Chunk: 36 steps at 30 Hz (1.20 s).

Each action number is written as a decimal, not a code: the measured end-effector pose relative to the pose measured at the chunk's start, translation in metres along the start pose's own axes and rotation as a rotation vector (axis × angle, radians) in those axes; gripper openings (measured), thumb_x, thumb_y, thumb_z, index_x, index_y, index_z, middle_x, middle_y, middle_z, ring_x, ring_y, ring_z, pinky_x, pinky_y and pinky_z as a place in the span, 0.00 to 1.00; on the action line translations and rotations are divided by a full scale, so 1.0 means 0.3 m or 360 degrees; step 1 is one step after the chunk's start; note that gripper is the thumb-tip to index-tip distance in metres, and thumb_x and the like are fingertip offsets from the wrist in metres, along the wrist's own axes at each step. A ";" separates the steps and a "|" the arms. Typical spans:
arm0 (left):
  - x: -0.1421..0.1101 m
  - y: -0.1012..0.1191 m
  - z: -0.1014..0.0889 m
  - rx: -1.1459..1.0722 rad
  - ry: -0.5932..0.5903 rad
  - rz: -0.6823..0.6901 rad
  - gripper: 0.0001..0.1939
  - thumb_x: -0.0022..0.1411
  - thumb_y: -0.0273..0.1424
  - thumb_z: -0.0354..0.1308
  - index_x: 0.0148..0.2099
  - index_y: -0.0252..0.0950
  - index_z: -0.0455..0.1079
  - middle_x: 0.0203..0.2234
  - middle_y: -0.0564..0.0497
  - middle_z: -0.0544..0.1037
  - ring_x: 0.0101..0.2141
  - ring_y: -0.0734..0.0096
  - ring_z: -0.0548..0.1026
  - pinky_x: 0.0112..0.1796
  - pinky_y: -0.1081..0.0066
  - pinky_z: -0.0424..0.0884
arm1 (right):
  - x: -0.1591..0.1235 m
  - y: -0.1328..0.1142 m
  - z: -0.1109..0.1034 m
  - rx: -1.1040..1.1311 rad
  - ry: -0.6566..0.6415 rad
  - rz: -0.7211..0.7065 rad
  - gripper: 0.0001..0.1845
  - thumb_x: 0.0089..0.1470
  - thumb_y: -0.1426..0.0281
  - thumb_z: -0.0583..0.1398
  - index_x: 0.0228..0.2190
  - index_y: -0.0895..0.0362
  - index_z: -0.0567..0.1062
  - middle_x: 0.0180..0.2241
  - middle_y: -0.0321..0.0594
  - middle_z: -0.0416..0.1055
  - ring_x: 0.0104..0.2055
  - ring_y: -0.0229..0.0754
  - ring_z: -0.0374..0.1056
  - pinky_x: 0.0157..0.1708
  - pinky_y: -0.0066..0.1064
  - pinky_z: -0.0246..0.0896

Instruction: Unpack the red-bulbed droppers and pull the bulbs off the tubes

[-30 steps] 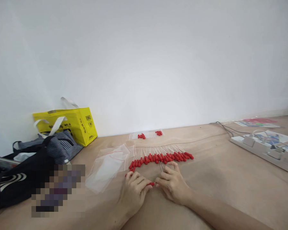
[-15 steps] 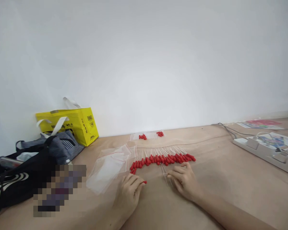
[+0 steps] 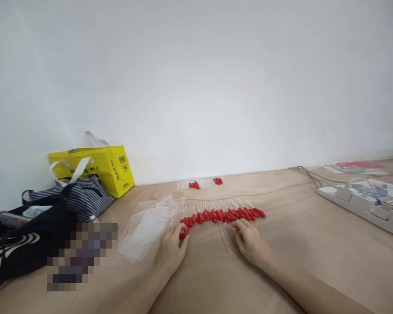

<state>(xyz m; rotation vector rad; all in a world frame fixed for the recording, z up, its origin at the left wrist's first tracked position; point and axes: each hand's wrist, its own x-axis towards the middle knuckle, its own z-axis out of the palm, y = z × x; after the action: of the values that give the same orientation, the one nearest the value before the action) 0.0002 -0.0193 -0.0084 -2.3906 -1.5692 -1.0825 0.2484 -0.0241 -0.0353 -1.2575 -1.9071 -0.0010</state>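
Note:
My left hand is closed, with a small red rubber bulb pinched between thumb and fingers at the left end of the row. My right hand is closed too, its fingertips on what looks like a thin clear tube, faint against the table. Beside those fingertips a few loose thin clear tubes lie on the table. Just beyond both hands runs a row of red bulbs with thin clear stems, bulbs toward me and stems pointing to the wall.
Clear zip bags lie fanned out to the left. Farther back, more red bulbs rest on another clear bag. A yellow bag, a striped bag and a black bag stand left. At right is a power strip with cables.
My left hand has moved forward and slightly left with a red bulb, up to the row's left end. My right hand has shifted slightly right, its fingers drawn closer together.

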 end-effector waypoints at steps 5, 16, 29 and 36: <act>-0.001 0.012 0.000 0.0114 0.0038 -0.0001 0.09 0.51 0.28 0.54 0.38 0.38 0.64 0.32 0.50 0.73 0.35 0.63 0.69 0.34 0.65 0.66 | 0.018 -0.010 0.021 -0.0037 -0.0052 0.0020 0.13 0.48 0.81 0.47 0.23 0.58 0.67 0.25 0.39 0.65 0.28 0.37 0.64 0.28 0.27 0.56; 0.115 0.099 0.048 0.0366 -0.0153 0.0105 0.09 0.55 0.32 0.53 0.40 0.37 0.67 0.35 0.48 0.73 0.38 0.60 0.67 0.36 0.62 0.59 | 0.024 -0.063 0.019 0.0107 -0.0165 0.0004 0.13 0.53 0.73 0.50 0.22 0.58 0.71 0.25 0.39 0.65 0.28 0.36 0.63 0.30 0.27 0.57; 0.162 0.110 0.072 0.0370 -0.0051 -0.0009 0.07 0.56 0.28 0.50 0.31 0.36 0.70 0.28 0.49 0.76 0.33 0.62 0.71 0.35 0.62 0.59 | 0.035 0.000 0.014 0.0128 0.0034 -0.0042 0.14 0.54 0.71 0.49 0.23 0.57 0.71 0.23 0.38 0.66 0.26 0.37 0.64 0.27 0.28 0.55; 0.031 0.055 -0.027 -0.0218 0.0312 0.0068 0.10 0.57 0.33 0.50 0.32 0.38 0.71 0.28 0.51 0.78 0.32 0.67 0.74 0.36 0.65 0.66 | 0.035 -0.018 -0.012 -0.0030 0.0205 -0.0264 0.11 0.51 0.71 0.53 0.38 0.55 0.71 0.34 0.42 0.69 0.37 0.42 0.63 0.36 0.34 0.55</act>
<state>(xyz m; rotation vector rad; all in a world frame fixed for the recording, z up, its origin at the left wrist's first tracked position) 0.0119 -0.0235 0.0081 -2.3037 -1.4166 -1.4092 0.2450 -0.0205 -0.0240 -1.0815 -1.8970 -0.1824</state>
